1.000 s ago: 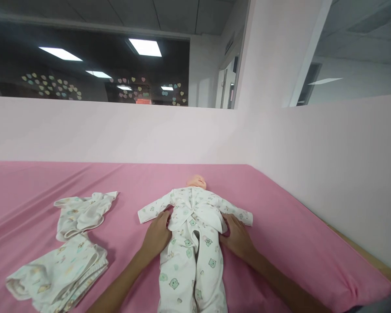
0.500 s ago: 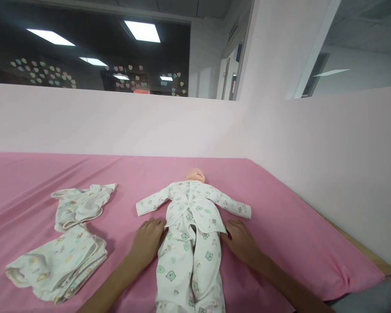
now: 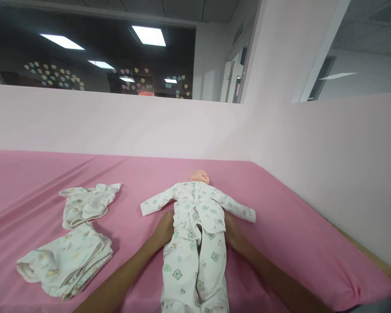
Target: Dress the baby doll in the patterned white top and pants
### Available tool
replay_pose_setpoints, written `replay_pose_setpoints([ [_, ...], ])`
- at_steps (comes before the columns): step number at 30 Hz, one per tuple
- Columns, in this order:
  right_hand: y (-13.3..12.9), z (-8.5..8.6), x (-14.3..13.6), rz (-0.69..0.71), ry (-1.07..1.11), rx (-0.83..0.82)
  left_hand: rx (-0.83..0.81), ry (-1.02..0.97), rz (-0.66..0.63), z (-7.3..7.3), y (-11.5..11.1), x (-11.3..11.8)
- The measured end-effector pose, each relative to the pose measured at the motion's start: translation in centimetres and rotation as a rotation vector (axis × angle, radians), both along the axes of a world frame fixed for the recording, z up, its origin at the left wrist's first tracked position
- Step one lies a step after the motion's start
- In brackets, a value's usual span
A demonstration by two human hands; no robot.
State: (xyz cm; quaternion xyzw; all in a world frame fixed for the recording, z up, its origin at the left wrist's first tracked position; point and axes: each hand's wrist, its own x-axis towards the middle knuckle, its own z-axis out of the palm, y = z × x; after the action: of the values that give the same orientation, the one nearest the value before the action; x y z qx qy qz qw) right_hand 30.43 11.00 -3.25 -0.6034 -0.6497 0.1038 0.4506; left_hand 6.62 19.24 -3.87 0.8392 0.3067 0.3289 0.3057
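Note:
A baby doll (image 3: pixel 200 176) lies on its back on the pink sheet, its head at the far end. It wears a white printed baby jacket (image 3: pixel 200 202) with both sleeves spread out, and matching trousers (image 3: pixel 182 267). My left hand (image 3: pixel 165 227) is against the jacket's left edge at waist height, its fingers tucked out of sight beneath the garment or the doll. On the opposite side my right hand (image 3: pixel 233 230) sits the same way, fingers hidden behind the jacket's edge. Whether either hand grips the cloth does not show.
To the left lie a crumpled white printed garment (image 3: pixel 87 204) and, nearer, a folded one (image 3: pixel 65 263). The pink sheet (image 3: pixel 127 174) covers a padded surface that meets a white wall (image 3: pixel 150 126) at the back and right. Windows are set above the wall.
Both hands have slid forward and inward along the doll's sides, and their fingers have gone out of sight under the jacket's edges. The camera view has shifted slightly.

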Motion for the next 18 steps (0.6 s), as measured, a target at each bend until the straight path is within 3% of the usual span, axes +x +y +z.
replay_pose_setpoints([
  [5,0.1,0.6,-0.5,0.026,0.317,-0.181,-0.233,-0.237,0.020,1.2,-0.6,0.3],
  [12,-1.6,0.3,-0.3,-0.022,0.530,-0.343,-0.552,-0.370,0.066,1.2,-1.6,0.4],
  [16,-2.6,-0.5,-0.1,-0.019,0.521,-0.379,-0.511,-0.361,0.045,1.3,-2.2,0.5],
  [18,-2.9,-0.7,-0.3,-0.059,0.350,-0.255,-0.489,-0.324,0.076,1.2,-2.2,0.7],
])
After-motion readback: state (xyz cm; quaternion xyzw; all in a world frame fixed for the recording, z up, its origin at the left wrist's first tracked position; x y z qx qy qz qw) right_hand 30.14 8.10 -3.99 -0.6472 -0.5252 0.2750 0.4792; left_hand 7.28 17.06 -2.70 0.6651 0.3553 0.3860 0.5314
